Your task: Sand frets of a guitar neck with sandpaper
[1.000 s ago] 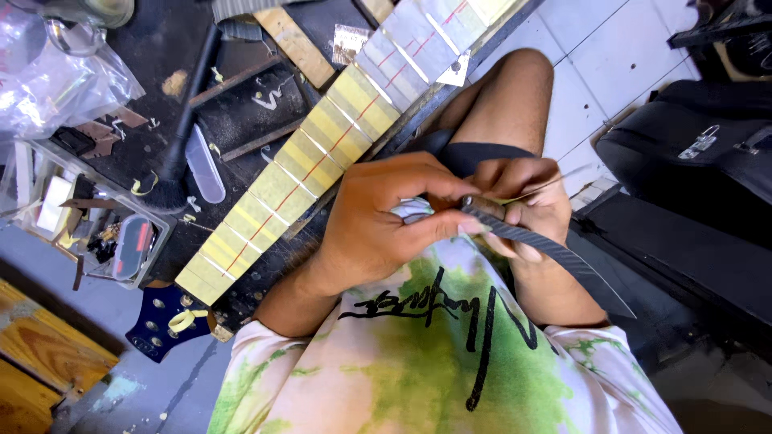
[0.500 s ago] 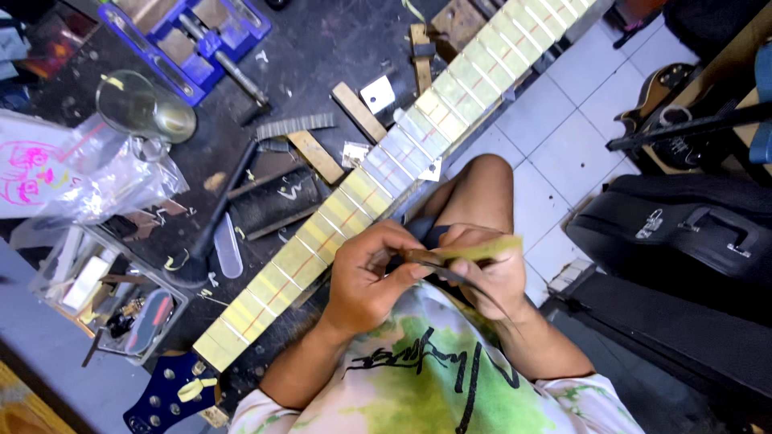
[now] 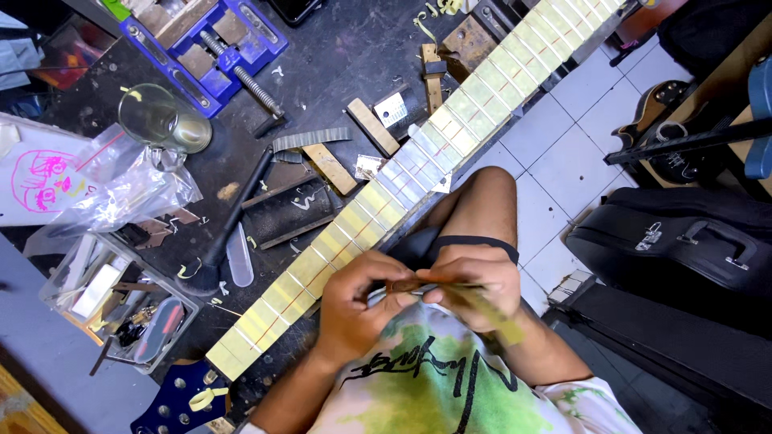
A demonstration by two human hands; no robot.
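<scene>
The taped guitar neck (image 3: 402,193) runs diagonally across the dark workbench (image 3: 338,56) — every place here is told from it. At its lower end sits the blue headstock (image 3: 173,402). Up and left of the neck stands a blue vise (image 3: 213,44), with a round glass jar (image 3: 161,120) just below the vise. Left of the neck lie crumpled clear plastic bags (image 3: 121,189), a clear tray of small tools (image 3: 112,305), wooden blocks (image 3: 371,126) and a black-handled tool (image 3: 233,221). Right of the neck — on the white tiled floor (image 3: 563,153) — rests a black guitar case (image 3: 683,249).
</scene>
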